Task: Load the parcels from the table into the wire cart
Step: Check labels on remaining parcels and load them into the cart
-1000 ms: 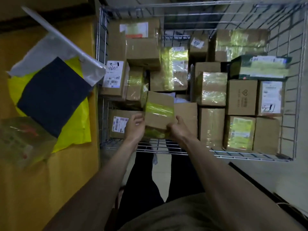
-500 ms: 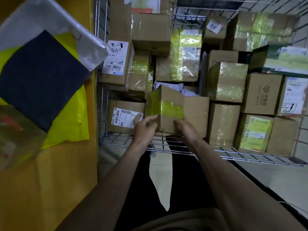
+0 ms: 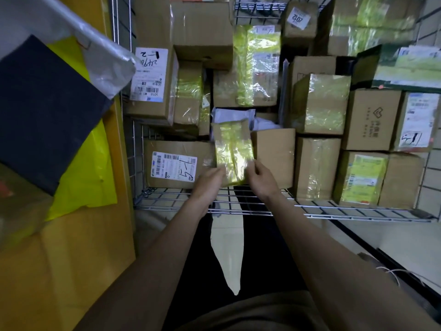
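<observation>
A small cardboard parcel wrapped in yellow-green tape (image 3: 232, 151) stands on edge in the wire cart (image 3: 238, 210), wedged between a labelled box (image 3: 176, 163) and a plain brown box (image 3: 274, 156). My left hand (image 3: 207, 185) grips its lower left side. My right hand (image 3: 261, 180) grips its lower right side, thumb on the taped face. Both forearms reach over the cart's near rim. On the yellow table (image 3: 71, 271) at the left lie a dark flat parcel (image 3: 45, 111), a grey plastic mailer (image 3: 105, 58) and a yellow mailer (image 3: 86, 177).
The cart is packed with several cardboard boxes, many taped yellow-green, stacked to the far and right walls (image 3: 429, 168). A translucent bag (image 3: 19, 206) lies at the table's left edge. My dark trousers and pale floor (image 3: 229, 254) show below the cart.
The parcel has been turned upright and pushed down into the gap between the two front boxes. Both hands moved down with it. The camera has leaned closer to the cart.
</observation>
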